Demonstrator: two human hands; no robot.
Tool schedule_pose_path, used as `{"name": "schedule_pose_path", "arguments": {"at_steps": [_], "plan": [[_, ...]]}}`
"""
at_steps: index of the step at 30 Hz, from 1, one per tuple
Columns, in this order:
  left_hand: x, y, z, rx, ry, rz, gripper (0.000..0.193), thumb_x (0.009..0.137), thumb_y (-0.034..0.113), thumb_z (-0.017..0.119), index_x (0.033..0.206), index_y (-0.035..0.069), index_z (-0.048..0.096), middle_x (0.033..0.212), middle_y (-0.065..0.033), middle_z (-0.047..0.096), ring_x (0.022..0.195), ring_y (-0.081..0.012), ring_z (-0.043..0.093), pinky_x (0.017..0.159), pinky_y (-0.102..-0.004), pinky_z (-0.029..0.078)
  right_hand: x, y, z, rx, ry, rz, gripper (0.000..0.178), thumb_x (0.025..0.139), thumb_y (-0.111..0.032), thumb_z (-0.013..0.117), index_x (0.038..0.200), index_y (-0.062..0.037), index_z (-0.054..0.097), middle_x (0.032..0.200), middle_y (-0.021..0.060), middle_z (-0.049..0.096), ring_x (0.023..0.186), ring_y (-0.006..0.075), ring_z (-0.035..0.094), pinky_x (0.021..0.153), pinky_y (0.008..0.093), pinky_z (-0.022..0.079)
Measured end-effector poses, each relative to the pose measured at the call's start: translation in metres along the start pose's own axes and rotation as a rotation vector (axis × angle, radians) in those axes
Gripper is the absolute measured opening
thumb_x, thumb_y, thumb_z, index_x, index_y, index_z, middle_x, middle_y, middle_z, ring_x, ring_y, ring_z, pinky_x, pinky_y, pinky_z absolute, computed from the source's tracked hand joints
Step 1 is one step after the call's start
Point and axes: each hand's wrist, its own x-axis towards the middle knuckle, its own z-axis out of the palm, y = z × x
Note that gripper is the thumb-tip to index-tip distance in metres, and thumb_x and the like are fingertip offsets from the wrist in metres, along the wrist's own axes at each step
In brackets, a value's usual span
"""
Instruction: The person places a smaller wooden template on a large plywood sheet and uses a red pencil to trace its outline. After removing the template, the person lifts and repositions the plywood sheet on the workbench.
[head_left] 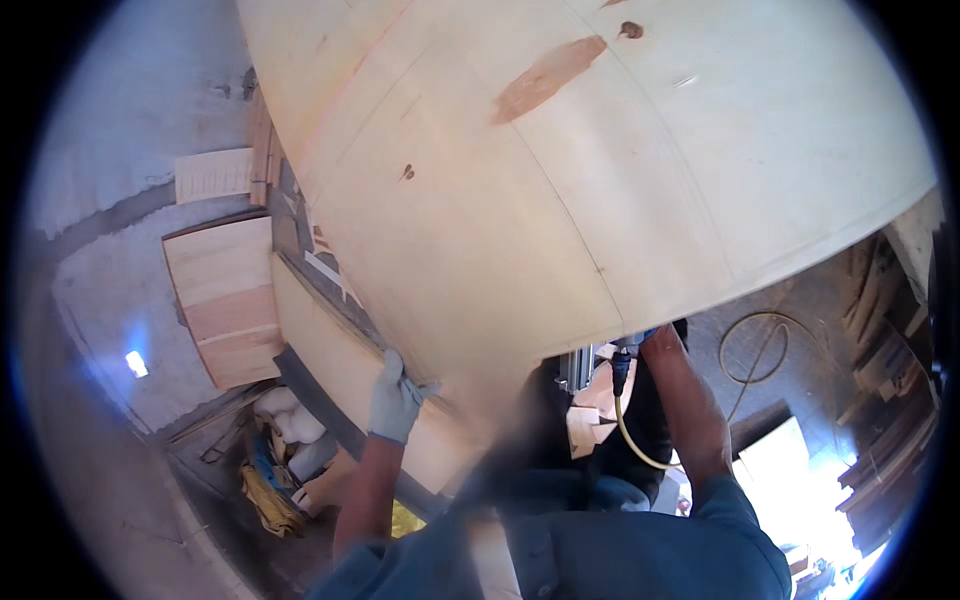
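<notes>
A large pale plywood sheet fills the upper middle, with a brown patch and a few knots on its face. At its near left edge is my left hand in a white glove. Its thumb lies toward the sheet and the fingers close at the edge. My right hand reaches to the sheet's near edge, and its fingers are mostly hidden. Beside it is an air nail gun with a silver magazine, partly under the sheet. A yellow air hose runs from the tool's black fitting.
Plywood panels lean at the left by the concrete floor. Below them sits a heap of bags and yellow cloth. A coiled hose lies on the floor at the right, near stacked timber. Wood offcuts are close to my body.
</notes>
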Motion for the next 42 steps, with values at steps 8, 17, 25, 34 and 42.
{"name": "schedule_pose_path", "arguments": {"at_steps": [8,17,25,34,42], "plan": [[0.005,-0.009,-0.002,-0.03,0.063,0.066,0.047,0.105,0.036,0.046,0.14,0.004,0.044,0.134,-0.0151,0.058,0.107,-0.0271,0.067,0.079,-0.0386,0.06,-0.003,0.017,-0.019,0.04,0.28,-0.018,0.027,0.093,-0.032,0.061,0.096,-0.0045,0.064,0.077,0.0073,0.062,0.06,0.0195,0.057,0.053,0.0339,0.048],[0.013,-0.029,-0.046,0.412,0.194,0.216,0.044,0.107,0.038,0.04,0.132,0.002,0.049,0.118,-0.0124,0.065,0.099,-0.0249,0.068,0.08,-0.038,0.058,0.001,0.058,-0.014,0.057,0.402,0.061,0.024,0.093,-0.031,0.062,0.094,-0.0068,0.064,0.074,0.0064,0.062,0.058,0.0191,0.057,0.051,0.0335,0.048],[0.011,-0.028,-0.04,0.215,0.283,0.17,0.044,0.107,0.038,0.039,0.131,0.002,0.05,0.12,-0.0119,0.064,0.097,-0.0234,0.067,0.08,-0.0388,0.058,0.002,0.06,-0.012,0.024,0.504,0.085,0.022,0.092,-0.03,0.062,0.092,-0.0089,0.063,0.072,0.0057,0.062,0.056,0.0186,0.057,0.049,0.0332,0.048],[-0.008,-0.001,-0.002,0.095,-0.004,-0.034,0.05,0.104,0.044,0.045,0.141,0.01,0.045,0.139,-0.0086,0.054,0.12,-0.0287,0.056,0.091,-0.0516,0.052,-0.026,0.025,0.089,-0.051,0.813,-0.031,0.019,0.092,-0.03,0.062,0.09,-0.0112,0.062,0.07,0.0049,0.062,0.053,0.0181,0.057,0.047,0.0328,0.048],[0.017,-0.002,-0.013,0.101,-0.055,-0.043,0.056,0.098,0.054,0.052,0.136,0.013,0.049,0.127,-0.0068,0.057,0.102,-0.0242,0.057,0.08,-0.0424,0.048,-0.215,-0.074,0.259,-1.012,0.982,-0.621,0.02,0.089,-0.023,0.064,0.096,-0.0047,0.059,0.077,0.008,0.061,0.062,0.0196,0.061,0.058,0.0342,0.053]]}}
